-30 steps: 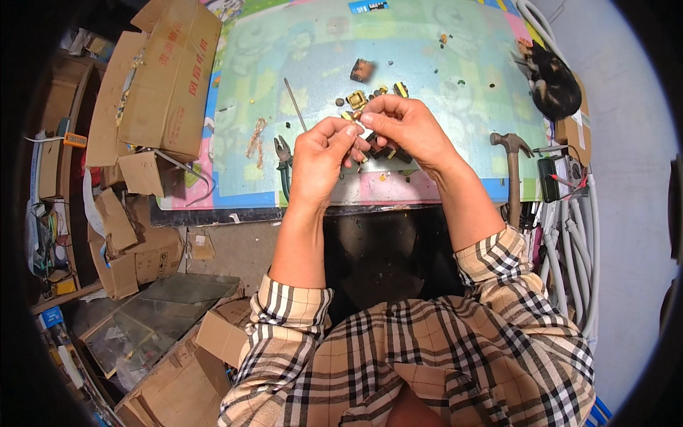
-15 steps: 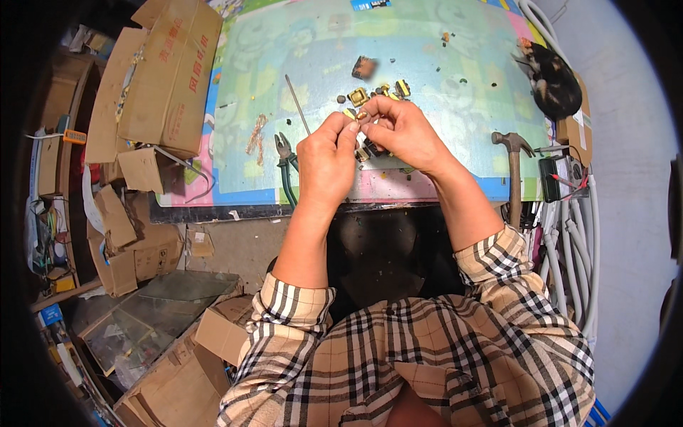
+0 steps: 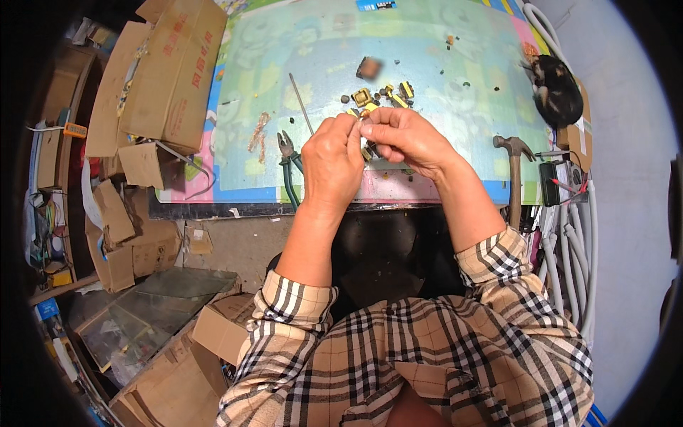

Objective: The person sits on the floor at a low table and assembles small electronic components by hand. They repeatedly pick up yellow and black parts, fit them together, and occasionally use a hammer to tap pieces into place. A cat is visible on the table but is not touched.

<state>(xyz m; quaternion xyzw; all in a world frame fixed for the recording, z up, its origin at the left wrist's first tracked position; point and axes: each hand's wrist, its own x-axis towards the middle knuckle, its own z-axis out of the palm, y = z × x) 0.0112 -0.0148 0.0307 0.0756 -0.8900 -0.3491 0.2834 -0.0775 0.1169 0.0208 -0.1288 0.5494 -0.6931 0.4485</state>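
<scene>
Over the near part of the table, my left hand [image 3: 332,160] and my right hand [image 3: 411,141] meet with their fingertips pinched. Between them shows a small yellow-and-copper coil [image 3: 365,113], mostly hidden by the fingers. Just beyond lie a yellow-framed transformer part [image 3: 361,97], another yellow-and-black part [image 3: 406,90] and several dark fragments. Farther back sits a dark block with a copper-coloured side [image 3: 368,67]. Left of my left hand are green-handled pliers [image 3: 287,167], a thin metal rod [image 3: 299,99] and a tangle of copper wire [image 3: 259,139].
A claw hammer [image 3: 514,171] lies at the table's right, near a dark meter [image 3: 551,183] with red leads. A black cat [image 3: 558,99] is curled on the right edge. A large cardboard box [image 3: 171,78] stands at the left. Grey hoses [image 3: 576,249] hang at the right.
My left hand has turned so its back faces up more, and its fingers have curled in. My right fingers have closed in further. The coil remains between the hands.
</scene>
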